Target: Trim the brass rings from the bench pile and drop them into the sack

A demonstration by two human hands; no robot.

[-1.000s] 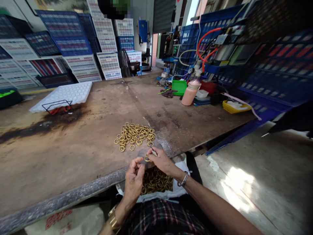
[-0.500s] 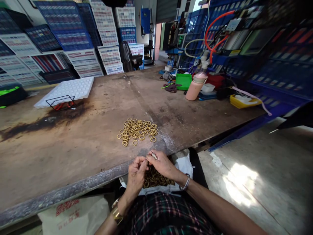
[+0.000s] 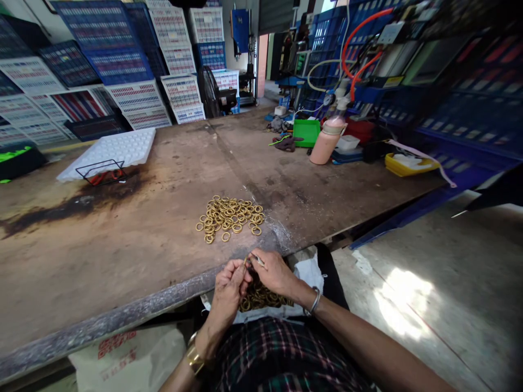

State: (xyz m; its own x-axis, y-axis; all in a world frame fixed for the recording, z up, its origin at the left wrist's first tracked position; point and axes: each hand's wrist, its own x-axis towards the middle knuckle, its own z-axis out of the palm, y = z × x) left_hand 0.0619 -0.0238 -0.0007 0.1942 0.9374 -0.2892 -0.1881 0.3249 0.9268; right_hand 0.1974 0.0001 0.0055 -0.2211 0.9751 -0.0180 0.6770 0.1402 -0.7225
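Over my lap, at the table's front edge, my left hand (image 3: 227, 288) pinches a small brass ring (image 3: 245, 261) between thumb and fingertips. The ring shows edge-on and is partly hidden by the fingers. Close against it, my right hand (image 3: 274, 275) is closed on a slim, pale-handled tool (image 3: 260, 262); its tip is too small to make out. Below both hands, many brass rings (image 3: 263, 298) lie in an open white sack (image 3: 309, 275) on my lap. A loose pile of similar rings (image 3: 231, 215) lies on the table just beyond my hands.
The brown wooden table (image 3: 171, 207) has a worn front edge. A white moulded tray (image 3: 118, 147) and black wire rack (image 3: 100, 171) stand left. At the back right are a pink bottle (image 3: 324, 144), green tray (image 3: 306, 132) and yellow dish (image 3: 408, 165). A printed sack (image 3: 131, 359) sits below.
My fingers have shifted slightly, and the ring's edge now shows between them. My right fingertips have drawn a little apart from the left ones. The ring pile looks the same.
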